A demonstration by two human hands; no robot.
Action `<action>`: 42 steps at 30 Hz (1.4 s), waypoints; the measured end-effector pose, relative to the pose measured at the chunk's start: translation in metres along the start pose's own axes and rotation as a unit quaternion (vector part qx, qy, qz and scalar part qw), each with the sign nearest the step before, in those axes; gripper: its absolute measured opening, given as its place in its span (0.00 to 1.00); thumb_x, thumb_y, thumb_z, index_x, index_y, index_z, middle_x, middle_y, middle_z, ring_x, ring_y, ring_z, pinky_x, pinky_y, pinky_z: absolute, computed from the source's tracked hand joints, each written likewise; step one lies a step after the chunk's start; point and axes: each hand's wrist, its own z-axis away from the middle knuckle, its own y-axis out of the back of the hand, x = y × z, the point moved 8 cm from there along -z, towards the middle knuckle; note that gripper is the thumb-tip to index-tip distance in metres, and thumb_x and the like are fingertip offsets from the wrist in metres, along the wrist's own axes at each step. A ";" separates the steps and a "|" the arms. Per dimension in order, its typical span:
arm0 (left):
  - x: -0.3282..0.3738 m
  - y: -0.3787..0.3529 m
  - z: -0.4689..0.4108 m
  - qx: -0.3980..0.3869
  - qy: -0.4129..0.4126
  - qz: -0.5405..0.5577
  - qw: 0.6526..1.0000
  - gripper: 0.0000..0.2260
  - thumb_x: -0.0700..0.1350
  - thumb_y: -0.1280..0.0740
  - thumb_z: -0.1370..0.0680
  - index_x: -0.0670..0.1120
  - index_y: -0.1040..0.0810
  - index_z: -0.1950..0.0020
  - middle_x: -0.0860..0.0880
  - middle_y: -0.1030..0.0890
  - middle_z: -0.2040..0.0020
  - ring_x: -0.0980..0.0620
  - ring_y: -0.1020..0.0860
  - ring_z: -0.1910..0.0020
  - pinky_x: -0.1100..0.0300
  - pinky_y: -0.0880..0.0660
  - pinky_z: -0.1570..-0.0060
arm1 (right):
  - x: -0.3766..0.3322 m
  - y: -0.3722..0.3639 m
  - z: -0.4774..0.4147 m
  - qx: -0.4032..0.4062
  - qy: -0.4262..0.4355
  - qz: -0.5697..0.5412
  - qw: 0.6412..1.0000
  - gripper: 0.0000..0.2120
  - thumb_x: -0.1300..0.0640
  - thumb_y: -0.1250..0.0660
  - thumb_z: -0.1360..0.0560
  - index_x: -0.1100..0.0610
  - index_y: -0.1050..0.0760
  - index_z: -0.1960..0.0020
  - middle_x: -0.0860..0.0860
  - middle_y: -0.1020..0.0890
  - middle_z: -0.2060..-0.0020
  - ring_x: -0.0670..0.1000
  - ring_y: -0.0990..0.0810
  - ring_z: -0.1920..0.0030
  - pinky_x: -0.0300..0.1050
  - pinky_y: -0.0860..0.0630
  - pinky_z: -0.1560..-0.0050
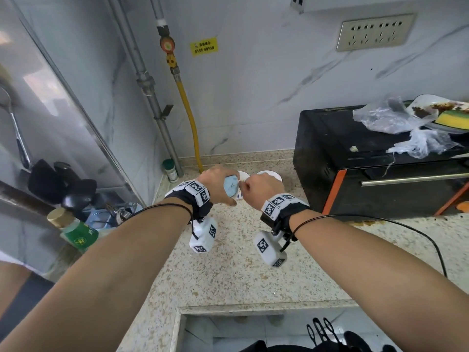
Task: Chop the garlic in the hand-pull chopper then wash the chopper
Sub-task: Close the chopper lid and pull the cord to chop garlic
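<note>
Two hands meet in the middle of the frame. The left hand (215, 185) wraps around the small blue chopper (230, 187), over the counter (228, 265). The right hand (264, 190) curls tight and seems to pinch its pull handle (241, 186). The chopper looks light, hard and slippery, so grip its round body firmly.

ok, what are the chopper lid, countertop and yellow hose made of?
Chopper lid: pale blue, smooth, soft sheen, likely moulded plastic; partly covered by the left hand.
Countertop: beige with dark and tan speckles, polished, so granite or a terrazzo-type stone.
Yellow hose: glossy and curved, so flexible, probably plastic-coated; its core is unseen.
</note>
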 end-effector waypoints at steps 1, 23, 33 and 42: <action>0.001 0.002 -0.001 0.008 -0.002 0.003 1.000 0.28 0.56 0.19 0.36 0.54 0.23 0.40 0.50 0.26 0.45 0.47 0.26 0.45 0.52 0.25 0.45 | -0.002 0.003 0.000 0.007 0.008 0.000 1.000 0.21 0.44 0.46 0.20 0.54 0.25 0.64 0.51 0.26 0.67 0.56 0.24 0.64 0.44 0.29 0.64; -0.016 0.004 0.005 0.001 0.029 0.018 0.999 0.30 0.55 0.19 0.35 0.52 0.23 0.37 0.50 0.24 0.44 0.45 0.24 0.43 0.50 0.24 0.42 | -0.011 0.002 -0.004 -0.024 0.024 -0.005 0.999 0.25 0.43 0.44 0.20 0.54 0.29 0.71 0.50 0.28 0.72 0.55 0.25 0.67 0.43 0.31 0.67; -0.038 0.002 0.005 -0.020 0.088 -0.023 0.996 0.30 0.55 0.19 0.35 0.53 0.24 0.35 0.48 0.23 0.42 0.45 0.25 0.47 0.51 0.24 0.45 | 0.060 -0.015 0.001 -0.078 -0.126 -0.062 0.987 0.11 0.51 0.39 0.24 0.58 0.27 0.59 0.55 0.21 0.60 0.58 0.21 0.60 0.44 0.27 0.62; -0.068 -0.008 0.014 -0.026 0.140 -0.039 0.989 0.32 0.57 0.19 0.35 0.52 0.25 0.34 0.48 0.23 0.42 0.49 0.29 0.51 0.57 0.29 0.54 | 0.107 -0.034 0.022 -0.092 -0.203 -0.044 0.974 0.14 0.48 0.39 0.24 0.57 0.23 0.48 0.58 0.19 0.50 0.60 0.19 0.52 0.47 0.24 0.56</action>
